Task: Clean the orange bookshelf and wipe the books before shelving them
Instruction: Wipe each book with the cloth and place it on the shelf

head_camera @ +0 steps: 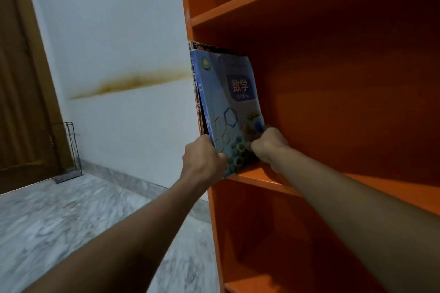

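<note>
setting the books upright at the shelf's end

the left hand [202,157] grips the near bottom corner of a small bunch of books [198,102], thumb on the front cover and fingers wrapped round the spine side. just to its right, the right hand [267,146] has its fingers curled at the far lower corner of the blue book [231,107] that faces out. it seems to pinch that corner, though the fingertips are hidden.

between the two hands the books stand almost upright, tilted a little. their lower edge rests on the shelf board [262,179] just beneath both hands, and the near corner hangs over its front edge. just above the left hand the spines lie against the side panel [188,7] of the bookshelf.

to do this well, i judge, both hands should push the bunch back together until no corner overhangs, with the bottoms flat on the board. pressing it toward the side panel should stop it fanning or tipping rightward. the right hand should let go last.

well off to the left of the left hand, a wire rack [71,150] stands on the floor by the wall.
</note>
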`<act>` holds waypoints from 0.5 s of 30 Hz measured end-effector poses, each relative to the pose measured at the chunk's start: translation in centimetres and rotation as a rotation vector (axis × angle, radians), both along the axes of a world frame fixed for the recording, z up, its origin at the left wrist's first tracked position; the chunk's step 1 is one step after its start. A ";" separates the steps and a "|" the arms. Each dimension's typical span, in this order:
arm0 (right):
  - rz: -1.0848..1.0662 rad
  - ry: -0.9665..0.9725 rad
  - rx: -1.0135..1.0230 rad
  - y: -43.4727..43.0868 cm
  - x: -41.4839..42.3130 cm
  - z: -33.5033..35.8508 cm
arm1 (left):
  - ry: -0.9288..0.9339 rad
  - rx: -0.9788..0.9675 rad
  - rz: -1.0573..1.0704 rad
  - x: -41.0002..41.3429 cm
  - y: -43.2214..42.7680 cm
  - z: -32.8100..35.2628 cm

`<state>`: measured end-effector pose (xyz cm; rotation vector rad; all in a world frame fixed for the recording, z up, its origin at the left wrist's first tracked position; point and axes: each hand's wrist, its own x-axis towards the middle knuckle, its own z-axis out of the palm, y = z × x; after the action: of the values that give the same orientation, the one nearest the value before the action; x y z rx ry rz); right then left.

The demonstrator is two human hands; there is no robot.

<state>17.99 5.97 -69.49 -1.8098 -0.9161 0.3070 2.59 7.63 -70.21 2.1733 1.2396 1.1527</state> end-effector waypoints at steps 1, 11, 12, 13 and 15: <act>0.014 -0.002 0.005 0.2 -0.1 -0.1 | 0.005 0.005 0.016 0.0 0.3 0.1; 0.081 0.022 0.082 0.7 0.0 -0.7 | -0.006 0.107 0.227 0.3 1.1 -1.1; 0.089 0.021 0.085 0.7 -0.1 -0.7 | -0.013 0.100 0.231 0.2 1.1 -1.2; 0.092 0.016 0.085 0.7 -0.2 -0.7 | -0.012 0.092 0.227 0.1 1.2 -1.2; 0.103 0.007 0.085 0.8 -0.3 -0.7 | -0.016 0.071 0.216 0.0 1.5 -1.3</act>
<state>17.67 6.80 -70.16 -1.6865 -1.0053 0.3341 2.58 9.13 -71.51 2.1154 1.4761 1.3151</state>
